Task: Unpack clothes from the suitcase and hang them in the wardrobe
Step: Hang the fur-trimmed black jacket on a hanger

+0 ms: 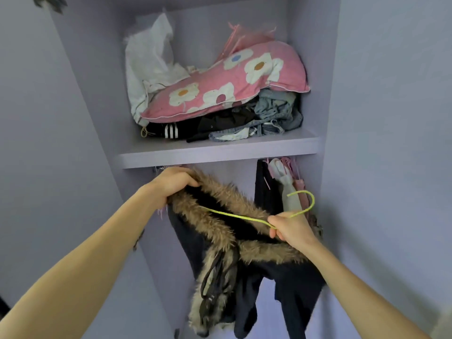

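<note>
Head view, left hand: gripping the fur collar of the dark coat, lifting it high so the neck is gaping open for the hanger.
Right hand: pinching the green wire hanger at its neck, hook pointing right, one arm lying across the collar opening.
Coat: hanging between both hands in front of the wardrobe, below the shelf, not yet hung.
Hung clothes: crowding the right, leaving room at the left.
Pink pillow: sitting on piled clothes above.
Suitcase: out of view.
</note>
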A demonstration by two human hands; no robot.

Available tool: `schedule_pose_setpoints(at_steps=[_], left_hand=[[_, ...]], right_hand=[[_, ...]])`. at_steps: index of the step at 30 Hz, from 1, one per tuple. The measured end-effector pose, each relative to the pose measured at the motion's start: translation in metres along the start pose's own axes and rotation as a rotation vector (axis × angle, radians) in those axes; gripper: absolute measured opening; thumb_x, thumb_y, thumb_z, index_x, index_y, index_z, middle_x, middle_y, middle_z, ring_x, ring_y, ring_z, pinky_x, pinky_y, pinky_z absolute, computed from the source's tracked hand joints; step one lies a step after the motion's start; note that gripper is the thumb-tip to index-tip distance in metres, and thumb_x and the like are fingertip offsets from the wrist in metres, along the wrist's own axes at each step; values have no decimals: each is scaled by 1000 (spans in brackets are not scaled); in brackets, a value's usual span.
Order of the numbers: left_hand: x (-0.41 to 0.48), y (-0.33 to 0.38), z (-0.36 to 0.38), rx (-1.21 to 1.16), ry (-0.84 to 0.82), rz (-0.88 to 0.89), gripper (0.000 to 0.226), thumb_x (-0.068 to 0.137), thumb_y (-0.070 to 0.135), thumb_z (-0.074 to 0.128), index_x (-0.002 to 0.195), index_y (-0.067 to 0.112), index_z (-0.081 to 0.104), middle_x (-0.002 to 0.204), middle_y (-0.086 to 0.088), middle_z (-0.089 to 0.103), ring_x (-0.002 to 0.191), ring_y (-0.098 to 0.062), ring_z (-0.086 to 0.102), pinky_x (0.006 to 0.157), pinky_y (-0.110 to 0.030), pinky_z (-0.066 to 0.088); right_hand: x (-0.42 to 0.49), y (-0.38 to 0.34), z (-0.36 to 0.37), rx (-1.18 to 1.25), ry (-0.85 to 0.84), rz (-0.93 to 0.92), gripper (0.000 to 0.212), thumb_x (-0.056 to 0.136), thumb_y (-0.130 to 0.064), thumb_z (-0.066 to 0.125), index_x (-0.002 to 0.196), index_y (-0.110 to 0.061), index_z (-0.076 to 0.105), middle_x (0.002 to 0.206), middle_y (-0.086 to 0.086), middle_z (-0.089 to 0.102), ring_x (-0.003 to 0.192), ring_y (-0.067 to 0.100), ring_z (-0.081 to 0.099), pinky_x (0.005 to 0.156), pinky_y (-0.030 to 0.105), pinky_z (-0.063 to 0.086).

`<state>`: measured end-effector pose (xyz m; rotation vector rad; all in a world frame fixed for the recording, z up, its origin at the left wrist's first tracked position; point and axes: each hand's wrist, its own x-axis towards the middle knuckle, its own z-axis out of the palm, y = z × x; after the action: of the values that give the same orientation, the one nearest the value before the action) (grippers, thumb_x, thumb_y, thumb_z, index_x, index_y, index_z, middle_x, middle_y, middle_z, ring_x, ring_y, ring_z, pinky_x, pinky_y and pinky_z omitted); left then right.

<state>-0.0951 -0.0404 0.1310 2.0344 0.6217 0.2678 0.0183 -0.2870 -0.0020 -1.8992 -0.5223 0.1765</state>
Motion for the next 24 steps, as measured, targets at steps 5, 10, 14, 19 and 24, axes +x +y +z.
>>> schedule_pose_setpoints(at_steps=[5,10,14,19,24], left_hand=[[7,-17,11,401,134,148,32,90,26,65,123,24,66,103,-2,69,99,-24,62,85,-31,50],[5,-13,29,370,216,240,30,92,33,63,119,20,64,102,-2,66,94,-23,59,82,-31,48],[10,-25,31,363,70,123,76,64,72,65,123,25,65,139,-4,47,130,-29,42,112,-46,35],[7,-56,24,212,5,233,49,82,71,59,111,32,68,113,18,62,113,-10,53,103,-29,34],[4,-63,25,159,92,398,19,92,47,63,98,33,75,96,21,71,93,5,60,76,-2,36]], right_hand=[[14,-53,7,-250,-108,-155,35,85,-25,62,54,-13,71,44,-2,58,42,6,53,42,10,37],[28,-96,9,-447,-209,-211,36,87,-28,59,57,-15,74,48,-5,62,52,7,59,56,20,45],[36,-118,13,-560,-211,-235,37,85,-30,58,53,-20,73,57,-2,66,65,19,65,64,31,50],[49,-119,-3,-420,-95,-212,35,83,-29,63,51,-19,72,51,1,59,53,20,55,56,28,48],[50,-105,-8,-410,-50,-218,35,83,-31,64,52,-18,72,48,1,58,47,13,53,60,31,51]])
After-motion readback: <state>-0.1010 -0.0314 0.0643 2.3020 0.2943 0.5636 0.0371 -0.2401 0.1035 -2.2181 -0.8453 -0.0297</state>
